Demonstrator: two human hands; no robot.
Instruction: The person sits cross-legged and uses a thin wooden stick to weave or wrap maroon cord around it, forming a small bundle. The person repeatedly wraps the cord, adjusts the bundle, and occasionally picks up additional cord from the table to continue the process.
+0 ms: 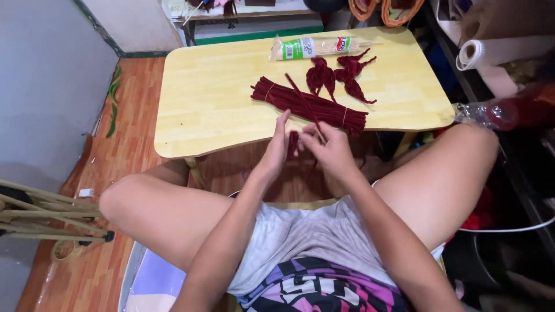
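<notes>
- A dark red chenille stem [293, 144] is sitting between the two hands, just in front of the near edge of the tabletop [214, 98] — part of it is hidden behind the fingers.
- The left hand [276, 151] is standing edge-on with its fingers stretched upward, and its grip is pressing against the left side of the folded stem.
- The right hand [330, 151] is pinching the stem from the right, its grip pressed together around it; a thin stick [303, 107] is rising from this hand and slanting up to the left over the bundle.
- A bundle of dark red chenille stems [309, 106] is lying slantwise on the tabletop just beyond the hands, tied near each end.
- Two shaped pieces — a folded petal form [321, 76] and a spikier one [352, 74] — are lying beside each other just behind the bundle.
- A clear packet of wooden sticks [315, 47] is lying along the far edge of the tabletop.
- The person's bare knees are spreading to either side of the hands, over a wooden floor [133, 115].
- A folded wooden rack [46, 214] is lying on the floor at the left.
- A white roll [491, 53] is resting at the far right, with a clear plastic bottle [485, 114] below it.
</notes>
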